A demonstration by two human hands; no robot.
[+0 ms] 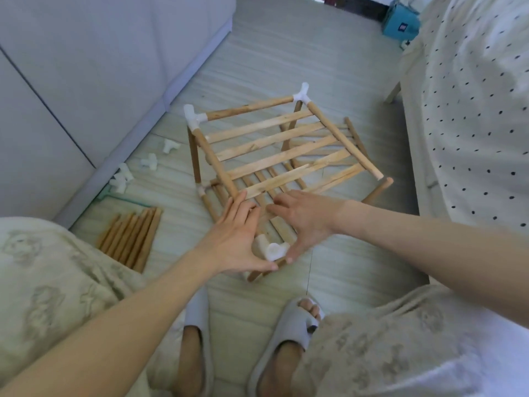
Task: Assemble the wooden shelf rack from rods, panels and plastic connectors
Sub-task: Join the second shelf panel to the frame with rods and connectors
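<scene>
Pale plank flooring between a grey cabinet and a polka-dot bedspread serves as the workshop, where a seated person in grey slippers reaches both arms forward to a half-built wooden shelf rack. Both hands close together around 1 white plastic connector at the rack's nearest corner: the left hand cups it from one side with its thumb beneath, the right hand from the other, fingers spread over the slats, apparently seating the piece on its rod. Beyond the fingertips, 2 connectors already cap the far corners of the upper slatted panel, while that panel's near rod ends remain bare, as does 1 upright to the right of the right hand. To the left of the left arm lie a bundle of spare rods and, farther out, about 4 loose connectors, all untouched. Judging by the leftovers, the job looks roughly halfway done, with corners to cap and probably another tier to raise.
</scene>
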